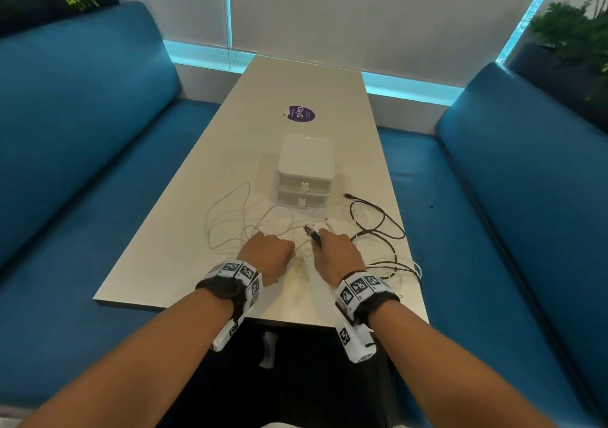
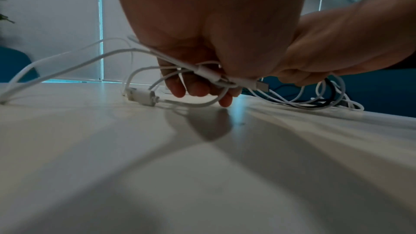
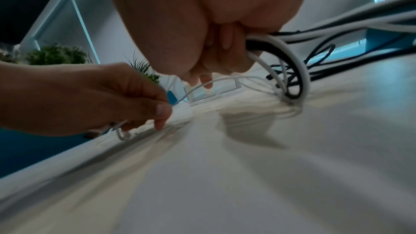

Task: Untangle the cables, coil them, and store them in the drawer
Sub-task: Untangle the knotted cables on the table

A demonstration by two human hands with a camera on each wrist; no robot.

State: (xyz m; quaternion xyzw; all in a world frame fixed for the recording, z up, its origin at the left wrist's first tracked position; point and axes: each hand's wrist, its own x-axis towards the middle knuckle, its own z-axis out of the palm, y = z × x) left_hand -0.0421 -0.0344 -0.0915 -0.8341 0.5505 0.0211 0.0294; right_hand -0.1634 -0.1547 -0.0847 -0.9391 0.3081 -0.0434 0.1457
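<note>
Two hands work low in the head view's centre, on the white table (image 1: 184, 253). The left hand (image 1: 268, 256) has its fingers curled round a bunch of white cables (image 2: 203, 71), whose loops trail toward the frame's left. The right hand (image 1: 339, 252) grips white strands together with the black cable (image 1: 378, 217), which sprawls to the right. The drawer unit (image 1: 304, 171) stands just above the hands in frame, both drawers closed. A purple sticker (image 1: 298, 113) lies higher up

Left hand (image 1: 268, 252) and right hand (image 1: 335, 252) side by side, knuckles up, fingers curled, apparently gripping.
</note>
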